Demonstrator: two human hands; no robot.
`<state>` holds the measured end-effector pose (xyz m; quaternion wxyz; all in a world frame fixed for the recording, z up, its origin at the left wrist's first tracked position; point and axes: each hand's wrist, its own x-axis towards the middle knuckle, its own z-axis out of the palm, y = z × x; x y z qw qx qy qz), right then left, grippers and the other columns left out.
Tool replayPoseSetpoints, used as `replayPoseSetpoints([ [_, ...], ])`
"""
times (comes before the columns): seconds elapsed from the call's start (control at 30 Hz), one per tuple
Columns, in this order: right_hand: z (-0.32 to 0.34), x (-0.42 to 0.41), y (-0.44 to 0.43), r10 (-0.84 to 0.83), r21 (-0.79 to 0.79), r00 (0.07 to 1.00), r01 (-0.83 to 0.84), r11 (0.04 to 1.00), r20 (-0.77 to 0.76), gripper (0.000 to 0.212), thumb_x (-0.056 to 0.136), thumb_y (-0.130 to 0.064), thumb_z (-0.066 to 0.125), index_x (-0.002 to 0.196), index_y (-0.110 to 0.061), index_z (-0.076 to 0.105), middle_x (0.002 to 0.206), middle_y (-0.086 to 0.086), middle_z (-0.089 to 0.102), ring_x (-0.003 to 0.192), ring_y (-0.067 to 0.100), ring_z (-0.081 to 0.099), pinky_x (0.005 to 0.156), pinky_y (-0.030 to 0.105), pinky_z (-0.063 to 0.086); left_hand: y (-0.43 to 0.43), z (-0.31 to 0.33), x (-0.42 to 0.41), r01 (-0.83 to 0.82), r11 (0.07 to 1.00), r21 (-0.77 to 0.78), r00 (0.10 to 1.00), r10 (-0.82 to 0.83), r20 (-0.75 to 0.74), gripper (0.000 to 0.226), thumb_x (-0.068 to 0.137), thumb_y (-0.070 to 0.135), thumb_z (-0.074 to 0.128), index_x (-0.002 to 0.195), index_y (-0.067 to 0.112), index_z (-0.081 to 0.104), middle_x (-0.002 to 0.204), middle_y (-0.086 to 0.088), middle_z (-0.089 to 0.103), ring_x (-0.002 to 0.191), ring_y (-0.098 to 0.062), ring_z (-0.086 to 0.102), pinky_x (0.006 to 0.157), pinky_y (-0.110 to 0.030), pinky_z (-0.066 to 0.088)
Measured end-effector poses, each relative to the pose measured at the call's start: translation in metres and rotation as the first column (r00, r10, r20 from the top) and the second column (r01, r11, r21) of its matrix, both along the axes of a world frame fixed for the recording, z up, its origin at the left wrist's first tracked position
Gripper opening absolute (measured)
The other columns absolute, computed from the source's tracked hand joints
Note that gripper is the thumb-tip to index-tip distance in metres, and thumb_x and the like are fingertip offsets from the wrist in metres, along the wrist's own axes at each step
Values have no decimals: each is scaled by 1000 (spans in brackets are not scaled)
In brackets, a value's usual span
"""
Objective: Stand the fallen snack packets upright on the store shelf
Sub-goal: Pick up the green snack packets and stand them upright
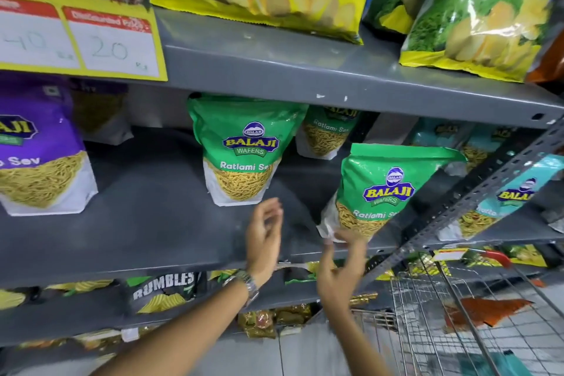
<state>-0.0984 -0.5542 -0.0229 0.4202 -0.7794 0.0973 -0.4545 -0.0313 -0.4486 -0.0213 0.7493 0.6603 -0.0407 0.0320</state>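
Shelf (146, 223): green packet (384, 192) tilted at front edge, right hand (341, 265) pinching its lower corner; left hand (264, 232) spread, empty. Upright green packet (241, 149) behind; purple packet (39, 156) left; wire trolley (457, 299) below right.

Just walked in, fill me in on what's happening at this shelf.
A person is tidying sev packets on a grey store shelf. The right hand is at the bottom corner of a green Ratlami Sev packet that tilts near the shelf's front edge; whether its grip is closed is blurred. The left hand, wearing a wristwatch, hovers open and empty just below another green packet that stands upright. A wire trolley sits at lower right.
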Motion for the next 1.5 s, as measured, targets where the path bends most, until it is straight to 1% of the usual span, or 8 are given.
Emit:
replayPoseSetpoints([
  [0.07, 1, 20, 29, 250, 86, 958, -240, 967, -141, 22, 89, -24, 54, 110, -20, 52, 106, 3, 58, 98, 12, 57, 87, 21, 45, 32, -7, 10, -286, 958, 25, 958, 285, 34, 40, 91, 49, 47, 115, 18, 51, 116, -3, 50, 103, 7, 53, 92, -16, 42],
  [0.17, 15, 82, 43, 343, 490, 922, -218, 844, -179, 40, 89, -23, 60, 125, -16, 44, 119, -1, 54, 109, 11, 54, 92, 19, 43, 71, -4, 45, -434, 896, 88, 899, 437, -18, 78, 80, 63, 40, 138, 11, 34, 139, -12, 33, 129, -19, 40, 110, -35, 31],
  [0.27, 34, 139, 28, 443, 861, 884, -108, 497, -145, 39, 92, -30, 52, 128, -20, 45, 124, 5, 51, 120, 21, 48, 91, 32, 41, 97, 11, 82, -259, 956, 140, 957, 274, -98, 87, 80, 64, 38, 147, 11, 19, 154, -13, 18, 142, -22, 21, 116, -30, 16],
  [0.33, 45, 157, 18, 587, 910, 789, -93, 404, -180, 32, 95, -28, 40, 126, -21, 48, 118, 3, 53, 110, 20, 50, 88, 34, 41, 106, 21, 101, -83, 981, 176, 985, 108, -136, 75, 91, 56, 38, 148, 12, 18, 157, -9, 18, 145, -20, 19, 110, -25, 13],
  [0.5, 52, 167, 24, 755, 801, 566, -253, 543, -333, 34, 84, -1, 37, 101, -24, 55, 87, 1, 59, 78, 17, 55, 78, 32, 48, 114, 20, 118, 187, 977, 105, 966, -164, -199, 41, 89, 64, 30, 120, 41, 44, 133, 9, 50, 131, -16, 45, 114, -42, 31],
  [1.07, 33, 107, 23, 675, 755, 679, -271, 596, -289, 34, 92, -1, 37, 86, -24, 62, 87, -5, 68, 89, 15, 62, 89, 45, 50, 122, 12, 73, 175, 979, 102, 967, -151, -205, 82, 67, 78, 47, 129, 26, 53, 133, 5, 59, 124, -12, 52, 112, -43, 37],
  [1.3, 27, 74, 22, 662, 758, 701, -273, 593, -265, 32, 99, -8, 37, 86, -22, 62, 68, -13, 71, 73, 5, 66, 89, 41, 52, 123, 11, 48, 209, 975, 71, 964, -193, -181, 54, 80, 62, 45, 122, 28, 55, 122, 10, 61, 120, -8, 53, 112, -41, 36],
  [1.5, 32, 61, 27, 619, 751, 732, -232, 619, -284, 31, 100, -10, 37, 86, -21, 62, 86, -3, 70, 87, 14, 64, 89, 42, 51, 123, 7, 34, 208, 974, 92, 965, -188, -185, 63, 69, 75, 45, 117, 36, 55, 123, 12, 62, 120, -7, 53, 111, -40, 38],
])
